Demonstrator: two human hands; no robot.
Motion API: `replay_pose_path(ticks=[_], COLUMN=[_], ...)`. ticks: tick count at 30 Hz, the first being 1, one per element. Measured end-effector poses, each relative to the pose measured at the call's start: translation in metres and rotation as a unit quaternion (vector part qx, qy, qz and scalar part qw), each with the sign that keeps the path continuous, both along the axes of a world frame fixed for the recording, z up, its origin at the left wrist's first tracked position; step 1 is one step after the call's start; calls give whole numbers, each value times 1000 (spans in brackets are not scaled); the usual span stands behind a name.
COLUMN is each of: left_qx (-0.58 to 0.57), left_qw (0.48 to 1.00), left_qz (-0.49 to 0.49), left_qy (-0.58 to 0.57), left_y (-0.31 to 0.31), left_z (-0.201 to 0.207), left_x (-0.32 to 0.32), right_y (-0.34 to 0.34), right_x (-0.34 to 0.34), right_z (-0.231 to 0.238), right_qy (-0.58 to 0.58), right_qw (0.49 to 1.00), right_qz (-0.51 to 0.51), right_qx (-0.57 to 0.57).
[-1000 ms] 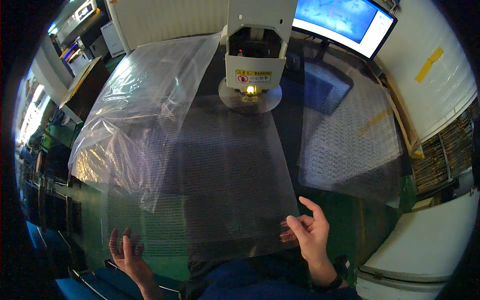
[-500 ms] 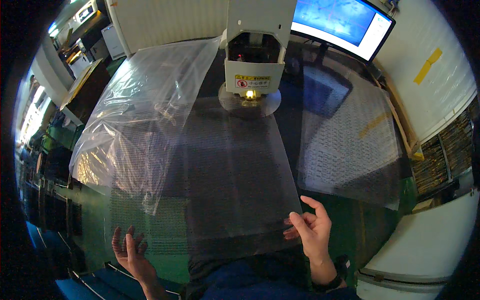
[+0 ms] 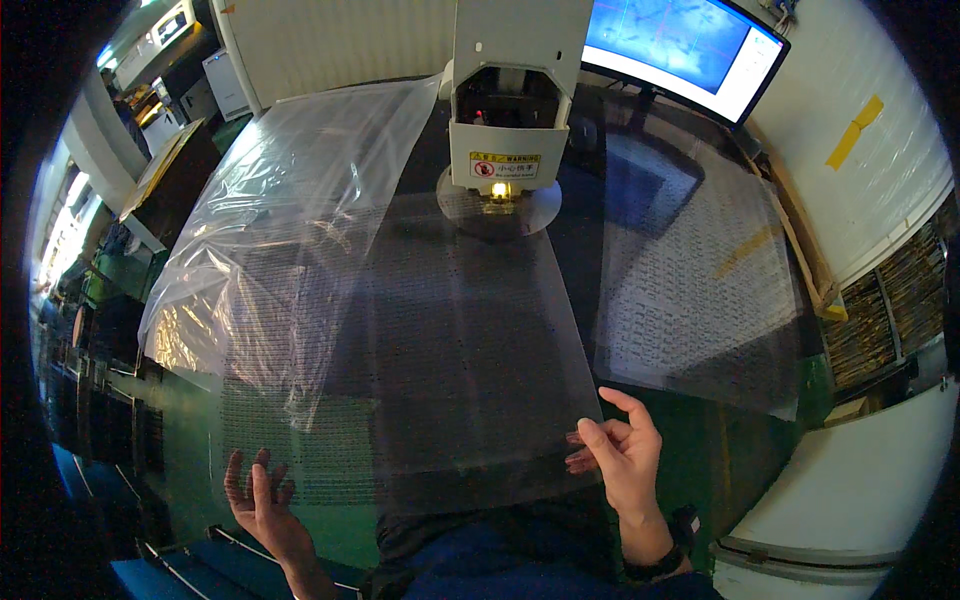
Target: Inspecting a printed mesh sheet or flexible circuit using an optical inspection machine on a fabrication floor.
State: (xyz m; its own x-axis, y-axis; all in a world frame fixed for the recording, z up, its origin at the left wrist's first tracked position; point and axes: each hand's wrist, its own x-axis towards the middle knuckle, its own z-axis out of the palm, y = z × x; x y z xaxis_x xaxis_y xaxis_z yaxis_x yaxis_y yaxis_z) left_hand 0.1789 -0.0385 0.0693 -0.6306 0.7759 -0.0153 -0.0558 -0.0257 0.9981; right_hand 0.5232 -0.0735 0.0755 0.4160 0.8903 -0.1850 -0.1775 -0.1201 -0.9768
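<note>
A large see-through film sheet (image 3: 470, 400) with fine dark rows of print stretches from under the lens of a white machine head (image 3: 510, 130) toward my body. My left hand (image 3: 262, 500) is at its near left corner, thumb up, with the fingers showing darkened through the film. At the near right edge, my right hand (image 3: 625, 450) has its thumb above the film and its lower fingers beneath, the index finger raised apart. A lit lamp glows over a round clear disc (image 3: 455, 208) on the film.
Clear plastic wrap (image 3: 290, 170) lies crumpled over the table's left side. Another printed film (image 3: 700, 290) is on the right. A monitor (image 3: 680, 50) showing a blue magnified picture stands behind it. A white cabinet (image 3: 840, 480) is at lower right.
Both hands and the film have shifted very slightly away from me. The monitor's blue picture has gone from blurry to streaked and brighter.
</note>
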Motion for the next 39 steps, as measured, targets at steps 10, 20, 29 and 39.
replay_pose_path(ticks=[10,20,29,39], left_qx=[2,1,-6,-3], left_qw=[1000,1000,1000,1000], left_qz=[-2,-5,2,12], left_qy=[1,3,-2,-11], left_y=[2,3,4,3], left_z=[1,0,1,2], left_x=[1,-1,0,4], right_y=[2,3,4,4], right_x=[0,0,0,-1], right_z=[4,3,4,4], right_qy=[17,17,19,18], right_qw=[1000,1000,1000,1000], right_qz=[2,4,0,0], right_qx=[-7,5,-1,-3])
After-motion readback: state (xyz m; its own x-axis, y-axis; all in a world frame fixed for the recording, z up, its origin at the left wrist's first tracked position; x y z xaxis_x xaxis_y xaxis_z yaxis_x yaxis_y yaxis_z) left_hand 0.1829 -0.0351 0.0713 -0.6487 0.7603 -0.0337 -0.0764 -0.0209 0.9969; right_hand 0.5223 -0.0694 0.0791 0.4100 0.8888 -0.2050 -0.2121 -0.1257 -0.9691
